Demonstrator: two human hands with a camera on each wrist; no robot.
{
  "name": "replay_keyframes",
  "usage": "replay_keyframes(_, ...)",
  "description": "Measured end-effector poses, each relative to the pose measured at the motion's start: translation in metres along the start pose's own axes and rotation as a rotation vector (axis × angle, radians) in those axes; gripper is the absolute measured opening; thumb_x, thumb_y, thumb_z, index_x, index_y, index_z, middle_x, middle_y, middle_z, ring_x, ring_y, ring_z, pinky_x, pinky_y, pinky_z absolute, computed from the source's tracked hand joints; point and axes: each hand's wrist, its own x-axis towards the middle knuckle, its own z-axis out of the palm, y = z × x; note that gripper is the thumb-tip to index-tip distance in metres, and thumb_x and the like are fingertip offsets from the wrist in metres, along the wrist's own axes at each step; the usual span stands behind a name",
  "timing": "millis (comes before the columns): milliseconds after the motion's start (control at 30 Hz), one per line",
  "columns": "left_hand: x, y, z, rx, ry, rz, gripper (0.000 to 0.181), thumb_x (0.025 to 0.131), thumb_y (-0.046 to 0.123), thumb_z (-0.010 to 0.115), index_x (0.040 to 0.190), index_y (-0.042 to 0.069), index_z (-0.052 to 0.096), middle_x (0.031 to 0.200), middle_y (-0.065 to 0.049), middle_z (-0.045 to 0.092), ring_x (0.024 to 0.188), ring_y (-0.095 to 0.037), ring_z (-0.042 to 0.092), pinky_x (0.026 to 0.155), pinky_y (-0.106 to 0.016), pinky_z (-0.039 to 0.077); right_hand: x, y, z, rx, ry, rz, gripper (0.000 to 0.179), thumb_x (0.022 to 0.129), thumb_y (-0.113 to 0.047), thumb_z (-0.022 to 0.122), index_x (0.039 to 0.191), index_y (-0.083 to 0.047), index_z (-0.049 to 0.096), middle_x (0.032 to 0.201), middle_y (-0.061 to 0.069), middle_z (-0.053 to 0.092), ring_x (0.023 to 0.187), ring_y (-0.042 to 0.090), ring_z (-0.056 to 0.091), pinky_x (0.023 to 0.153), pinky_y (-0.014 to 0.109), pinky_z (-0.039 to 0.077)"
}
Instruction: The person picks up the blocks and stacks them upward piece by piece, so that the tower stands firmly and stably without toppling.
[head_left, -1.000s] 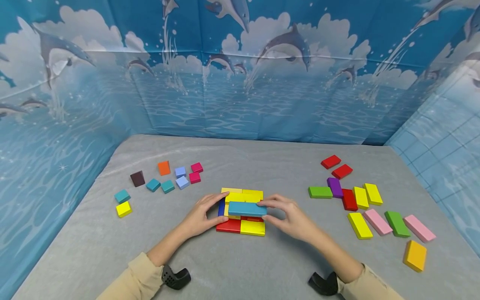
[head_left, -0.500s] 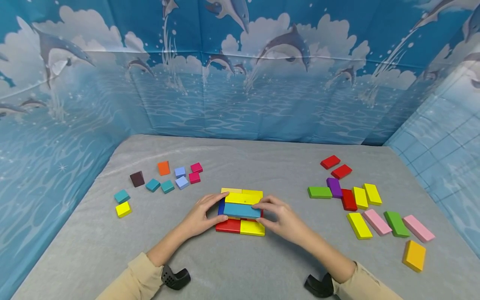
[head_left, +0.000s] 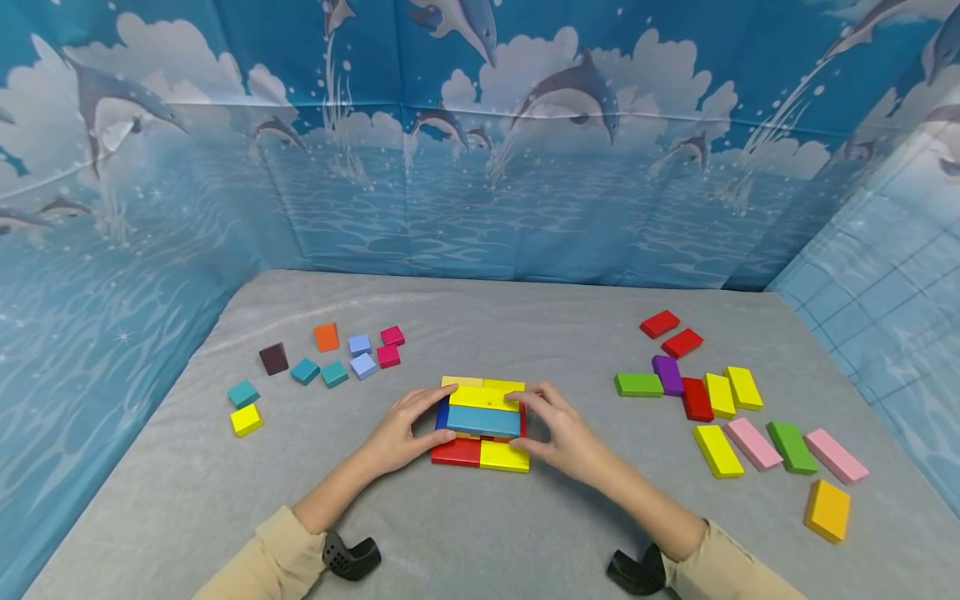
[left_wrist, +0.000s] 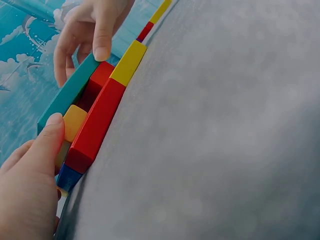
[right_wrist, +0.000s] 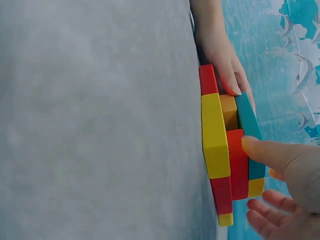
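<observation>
A low stack of coloured wooden blocks stands mid-table; its front base shows a red block and a yellow block. On top, a blue block lies flat before a long yellow block. My left hand holds the stack's left end, thumb at the blue block's front edge, index finger at the yellow block. Around the right end, my right hand is spread, index fingertip over the yellow block and thumb at the front. An orange block and a red block sit under the blue one.
Small blocks, among them an orange block and a dark brown block, lie at left. Several longer blocks, including a green block and a pink block, are scattered at right. Dolphin-print cloth hangs behind the grey table.
The blue block has shifted left and come down on the stack in front of the yellow block. My right hand moved left with it, then its index finger lifted off. My left hand stayed put.
</observation>
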Motion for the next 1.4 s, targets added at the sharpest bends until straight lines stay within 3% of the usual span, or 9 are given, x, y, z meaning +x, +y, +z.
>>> replay_keyframes(133, 0.0, 0.0, 0.0, -0.002, 0.001, 0.002, 0.061, 0.083, 0.036, 0.066, 0.138, 0.026, 0.041, 0.134, -0.002, 0.049, 0.121, -0.024, 0.041, 0.097, -0.052, 0.034, 0.002, 0.002, -0.001, 0.011, -0.063, 0.064, 0.071, 0.074, -0.024, 0.077, 0.135, -0.011, 0.043, 0.129, 0.011, 0.043, 0.109, 0.023, 0.049, 0.089, 0.04, 0.046)
replay_keyframes(367, 0.0, -0.001, 0.0, 0.007, 0.006, 0.023, 0.061, 0.083, 0.035, 0.066, 0.138, 0.026, 0.042, 0.134, -0.002, 0.048, 0.122, -0.024, 0.041, 0.098, -0.052, 0.033, 0.006, 0.007, -0.002, 0.054, -0.135, 0.126, 0.072, 0.076, -0.028, 0.074, 0.137, -0.008, 0.04, 0.135, 0.014, 0.044, 0.116, 0.028, 0.047, 0.093, 0.045, 0.043)
replay_keyframes(533, 0.0, -0.002, 0.0, 0.007, 0.012, 0.052, 0.062, 0.083, 0.034, 0.066, 0.138, 0.025, 0.041, 0.138, 0.0, 0.045, 0.123, -0.024, 0.04, 0.099, -0.052, 0.032, 0.008, 0.009, -0.002, 0.069, -0.142, 0.114, 0.071, 0.076, -0.029, 0.074, 0.136, -0.008, 0.041, 0.131, 0.012, 0.048, 0.107, 0.022, 0.051, 0.089, 0.04, 0.046)
replay_keyframes(900, 0.0, -0.001, 0.0, 0.022, 0.019, 0.066, 0.063, 0.083, 0.033, 0.066, 0.139, 0.024, 0.04, 0.138, -0.002, 0.045, 0.121, -0.023, 0.041, 0.097, -0.052, 0.034, 0.009, 0.013, -0.009, 0.136, -0.168, 0.087, 0.073, 0.075, -0.029, 0.076, 0.135, -0.007, 0.04, 0.129, 0.01, 0.048, 0.106, 0.022, 0.05, 0.088, 0.041, 0.046)
replay_keyframes(1000, 0.0, 0.0, 0.001, 0.015, 0.017, 0.057, 0.063, 0.083, 0.033, 0.066, 0.139, 0.024, 0.04, 0.138, -0.001, 0.045, 0.122, -0.023, 0.041, 0.098, -0.052, 0.034, 0.008, 0.025, -0.022, 0.148, -0.145, 0.057, 0.073, 0.075, -0.024, 0.076, 0.135, -0.004, 0.039, 0.131, 0.014, 0.047, 0.108, 0.027, 0.051, 0.088, 0.044, 0.045)
replay_keyframes(1133, 0.0, 0.0, 0.001, 0.012, 0.013, 0.051, 0.063, 0.083, 0.033, 0.066, 0.139, 0.024, 0.04, 0.138, -0.001, 0.045, 0.122, -0.023, 0.041, 0.098, -0.052, 0.034, 0.001, 0.054, -0.054, 0.106, -0.03, 0.061, 0.069, 0.075, -0.013, 0.075, 0.134, -0.001, 0.041, 0.129, 0.021, 0.047, 0.11, 0.035, 0.049, 0.086, 0.05, 0.045)
replay_keyframes(1267, 0.0, -0.001, 0.001, 0.023, 0.014, 0.061, 0.062, 0.083, 0.033, 0.066, 0.139, 0.023, 0.04, 0.138, -0.002, 0.045, 0.121, -0.024, 0.041, 0.098, -0.052, 0.034, -0.015, 0.093, -0.091, 0.03, 0.034, 0.18, 0.066, 0.078, -0.011, 0.072, 0.134, -0.001, 0.04, 0.13, 0.023, 0.044, 0.114, 0.039, 0.043, 0.09, 0.057, 0.038)
replay_keyframes(1400, 0.0, -0.001, 0.001, 0.017, 0.014, 0.052, 0.062, 0.083, 0.033, 0.066, 0.139, 0.025, 0.04, 0.138, -0.001, 0.045, 0.122, -0.023, 0.041, 0.098, -0.052, 0.033, -0.035, 0.125, -0.12, -0.026, -0.038, 0.357, 0.067, 0.082, -0.019, 0.069, 0.137, 0.0, 0.036, 0.135, 0.028, 0.036, 0.12, 0.046, 0.033, 0.093, 0.063, 0.03)
